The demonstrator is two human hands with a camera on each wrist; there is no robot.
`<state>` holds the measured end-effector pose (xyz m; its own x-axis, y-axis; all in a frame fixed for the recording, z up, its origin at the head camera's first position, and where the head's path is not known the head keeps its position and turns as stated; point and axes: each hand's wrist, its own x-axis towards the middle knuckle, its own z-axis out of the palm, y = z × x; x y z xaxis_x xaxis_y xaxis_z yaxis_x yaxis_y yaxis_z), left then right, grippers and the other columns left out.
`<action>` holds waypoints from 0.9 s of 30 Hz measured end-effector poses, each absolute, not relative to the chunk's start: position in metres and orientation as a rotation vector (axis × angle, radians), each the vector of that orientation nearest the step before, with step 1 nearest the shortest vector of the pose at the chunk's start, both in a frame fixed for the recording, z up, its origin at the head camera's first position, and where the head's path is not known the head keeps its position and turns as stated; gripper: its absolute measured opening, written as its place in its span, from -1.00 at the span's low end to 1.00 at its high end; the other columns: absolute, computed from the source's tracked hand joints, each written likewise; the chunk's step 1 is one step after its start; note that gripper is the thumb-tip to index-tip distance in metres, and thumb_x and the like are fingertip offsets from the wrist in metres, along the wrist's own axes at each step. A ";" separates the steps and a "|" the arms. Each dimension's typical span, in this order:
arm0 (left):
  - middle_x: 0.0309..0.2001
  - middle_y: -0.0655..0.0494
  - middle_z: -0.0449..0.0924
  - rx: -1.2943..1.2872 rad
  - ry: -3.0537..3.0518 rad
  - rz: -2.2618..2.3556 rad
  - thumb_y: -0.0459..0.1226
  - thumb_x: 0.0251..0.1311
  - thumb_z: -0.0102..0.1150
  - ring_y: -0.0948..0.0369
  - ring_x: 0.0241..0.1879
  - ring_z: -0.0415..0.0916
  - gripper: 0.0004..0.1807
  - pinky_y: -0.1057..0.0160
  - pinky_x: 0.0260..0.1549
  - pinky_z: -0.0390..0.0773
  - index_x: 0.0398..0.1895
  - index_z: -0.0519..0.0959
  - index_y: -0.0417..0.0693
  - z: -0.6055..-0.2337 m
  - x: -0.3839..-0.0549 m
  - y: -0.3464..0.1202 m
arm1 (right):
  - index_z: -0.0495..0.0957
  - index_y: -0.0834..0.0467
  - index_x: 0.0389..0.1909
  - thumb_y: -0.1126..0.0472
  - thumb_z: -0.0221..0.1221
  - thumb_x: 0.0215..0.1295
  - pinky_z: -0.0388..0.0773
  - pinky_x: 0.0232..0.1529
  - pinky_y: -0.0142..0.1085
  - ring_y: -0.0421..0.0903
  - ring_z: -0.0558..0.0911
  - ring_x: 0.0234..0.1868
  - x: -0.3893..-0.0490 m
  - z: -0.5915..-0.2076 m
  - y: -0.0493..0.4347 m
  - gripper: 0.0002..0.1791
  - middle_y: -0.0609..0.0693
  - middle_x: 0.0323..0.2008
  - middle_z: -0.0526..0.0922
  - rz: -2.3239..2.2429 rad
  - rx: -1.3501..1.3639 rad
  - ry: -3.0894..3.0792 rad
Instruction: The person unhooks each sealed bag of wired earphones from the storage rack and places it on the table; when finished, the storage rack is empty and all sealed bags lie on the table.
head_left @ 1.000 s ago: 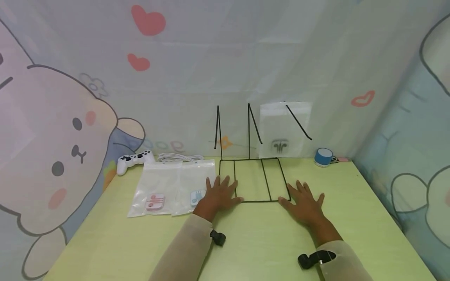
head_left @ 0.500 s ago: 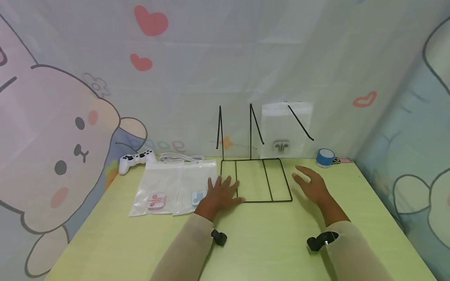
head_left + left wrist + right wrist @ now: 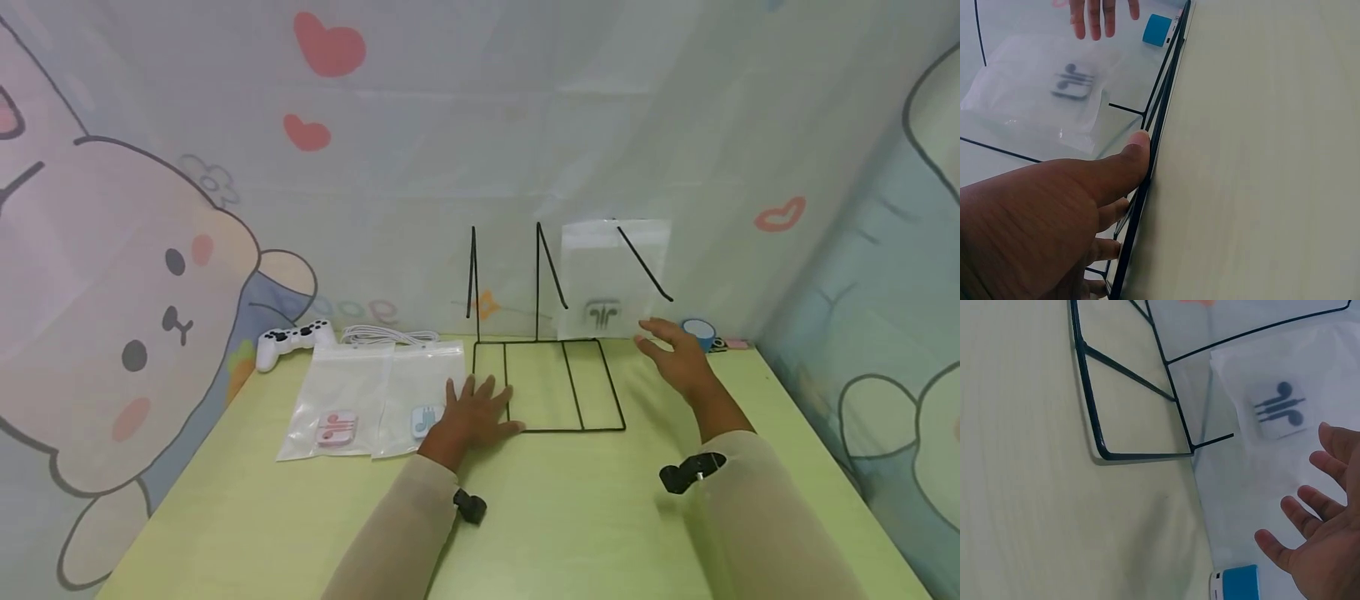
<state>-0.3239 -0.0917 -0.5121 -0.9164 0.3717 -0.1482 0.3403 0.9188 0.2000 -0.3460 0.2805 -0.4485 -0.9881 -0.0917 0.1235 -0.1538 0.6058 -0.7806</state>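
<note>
A black wire rack (image 3: 574, 385) stands at the back of the table, its flat base toward me and several prongs rising behind. From its right prong hangs a clear zip bag (image 3: 609, 271) with black-printed boxed earphones (image 3: 602, 314) inside. My left hand (image 3: 474, 418) lies with fingers spread on the base's left front corner; in the left wrist view its thumb rests along the front wire. My right hand (image 3: 678, 360) is raised to the right of the rack, fingers loosely bent and holding nothing. In the right wrist view its fingertips (image 3: 1325, 434) are close to the hanging bag.
Two more zip bags lie left of the rack, with a pink earphone box (image 3: 337, 427) and a blue one (image 3: 424, 420). Behind them are a white game controller (image 3: 296, 340) and a coiled white cable (image 3: 388, 335). A blue tape roll (image 3: 699, 331) stands behind my right hand.
My right hand has lifted off the rack's right front corner and moved back and up toward the hanging bag. My left hand stays on the base.
</note>
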 end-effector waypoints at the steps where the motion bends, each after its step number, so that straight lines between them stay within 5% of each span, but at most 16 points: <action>1: 0.80 -0.04 0.02 0.545 2.894 0.258 0.40 0.54 -0.07 -0.30 0.78 -0.14 -0.12 -0.53 0.65 -0.27 0.78 0.18 0.28 -0.512 -0.324 -0.092 | 0.24 0.16 0.71 -0.17 0.09 0.71 0.04 0.59 0.55 0.45 -0.04 0.76 -0.348 -0.445 0.280 -0.22 0.23 0.79 -0.03 1.332 0.211 -2.751; 11: 0.80 -0.06 0.02 0.549 2.880 0.282 0.40 0.54 -0.05 -0.31 0.78 -0.16 -0.12 -0.53 0.65 -0.27 0.78 0.17 0.28 -0.509 -0.323 -0.094 | 0.27 0.12 0.70 -0.14 0.16 0.68 -0.06 0.57 0.61 0.48 -0.29 0.77 -0.362 -0.419 0.274 -0.24 0.14 0.83 -0.36 1.324 0.194 -2.712; 27: 0.79 -0.04 0.05 0.534 2.900 0.281 0.42 0.51 -0.02 -0.30 0.78 -0.13 -0.10 -0.53 0.66 -0.23 0.77 0.20 0.28 -0.510 -0.323 -0.093 | 0.28 0.17 0.69 -0.07 0.17 0.68 0.23 0.53 0.51 0.53 0.00 0.73 -0.349 -0.415 0.253 -0.26 0.23 0.81 -0.24 1.274 0.173 -2.633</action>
<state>-0.3230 -0.0931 -0.5096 -0.9194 0.3672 -0.1412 0.3333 0.9177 0.2163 -0.3486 0.2528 -0.4155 -0.9709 -0.0136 0.2390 -0.1958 0.6193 -0.7603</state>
